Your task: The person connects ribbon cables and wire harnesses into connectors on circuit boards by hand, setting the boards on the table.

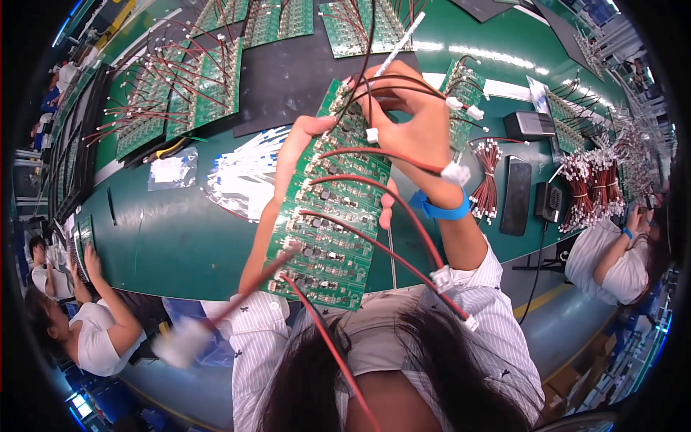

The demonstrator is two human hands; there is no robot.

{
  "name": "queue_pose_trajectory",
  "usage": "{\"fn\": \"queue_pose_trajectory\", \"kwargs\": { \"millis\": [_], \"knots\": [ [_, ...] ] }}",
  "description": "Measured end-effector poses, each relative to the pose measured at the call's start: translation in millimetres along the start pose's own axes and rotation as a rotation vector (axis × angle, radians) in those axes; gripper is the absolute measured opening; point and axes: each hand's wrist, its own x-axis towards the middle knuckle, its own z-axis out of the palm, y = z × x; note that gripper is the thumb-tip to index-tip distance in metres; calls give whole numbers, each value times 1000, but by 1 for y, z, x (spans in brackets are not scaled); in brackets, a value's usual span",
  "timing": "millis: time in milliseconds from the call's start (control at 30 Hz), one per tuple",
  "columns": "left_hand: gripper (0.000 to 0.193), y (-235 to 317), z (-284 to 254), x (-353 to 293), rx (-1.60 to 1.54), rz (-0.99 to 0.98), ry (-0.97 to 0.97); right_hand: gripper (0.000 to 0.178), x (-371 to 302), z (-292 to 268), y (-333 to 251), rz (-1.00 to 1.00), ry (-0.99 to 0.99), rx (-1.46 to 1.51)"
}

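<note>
A green circuit board [331,201], made up of repeated sections, is tilted up in front of me. My left hand [306,137] grips it, thumb over the left edge and fingertips showing at the right edge. Red-and-black wire leads [374,153] with white plugs hang from it to the right and toward me; one plug [183,343] is blurred. My right hand [414,119] is closed at the board's far end, among dark wires. A thin white stick [402,45] sticks out from its fingers, whose tips are partly hidden.
Wired boards [216,86] lie at the far left, beside a black mat [281,83]. White-and-blue strips [245,169] and cutters [171,149] lie nearer. Bundled leads [487,180], a black phone [515,194] and a black device [548,201] are at right. Co-workers [108,327] sit on both sides.
</note>
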Motion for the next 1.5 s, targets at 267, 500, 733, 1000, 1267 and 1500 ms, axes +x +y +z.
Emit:
{"fn": "queue_pose_trajectory", "kwargs": {
  "millis": [267, 500, 733, 1000, 1267, 1500],
  "knots": [
    [54, -7, -12, -1, -15, 379, 190, 13, 0, 4, -10, -15, -58, 91],
    [57, -21, 21, -7, 391, 425, 107, 12, -2, 10, -9, -249, 46, -53],
    [55, -32, 32, -10, 503, 477, 252, 13, -2, 11, -16, -140, 36, 117],
    [65, -31, 31, -12, 540, 593, 276, 15, -6, 13, -17, -155, 38, 14],
    [67, -36, 38, -12, 625, 616, 249, 12, 0, 7, -23, -224, 30, 87],
    [70, -43, 39, -13, 715, 669, 232, 13, 3, -13, -33, -9, -126, 418]
  ]
}}
